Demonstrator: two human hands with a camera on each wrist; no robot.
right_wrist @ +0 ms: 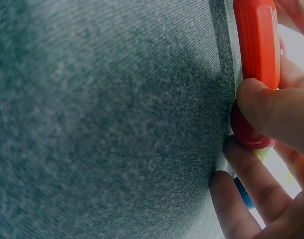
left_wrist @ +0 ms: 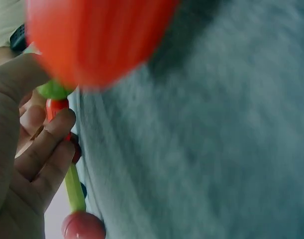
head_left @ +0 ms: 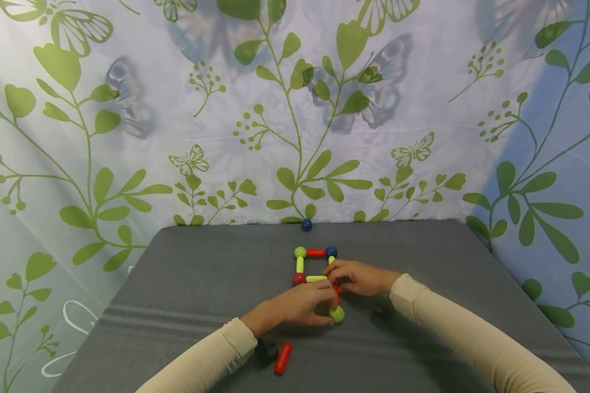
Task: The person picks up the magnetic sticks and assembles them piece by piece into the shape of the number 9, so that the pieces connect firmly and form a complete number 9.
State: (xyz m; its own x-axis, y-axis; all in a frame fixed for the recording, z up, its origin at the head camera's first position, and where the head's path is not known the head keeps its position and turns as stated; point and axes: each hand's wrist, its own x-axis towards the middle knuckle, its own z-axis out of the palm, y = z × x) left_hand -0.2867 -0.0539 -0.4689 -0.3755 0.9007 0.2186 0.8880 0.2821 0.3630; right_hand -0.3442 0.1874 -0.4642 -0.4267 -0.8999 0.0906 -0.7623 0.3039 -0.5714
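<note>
Magnetic-looking balls and rods form a square on the cloth, with a red rod running toward me from its near right corner to a green ball. My left hand holds this red rod beside the green ball, thumb near the ball and fingers along the rod. At the corner, my right hand pinches a dark red ball, its thumb also by the end of the red rod. The square's other visible parts are a red ball, green ball, blue ball and short rods.
A loose red rod lies near my left wrist and looms large in the left wrist view. At the back edge sits a single blue ball. Grey cloth covers the table; a leaf-patterned curtain hangs behind.
</note>
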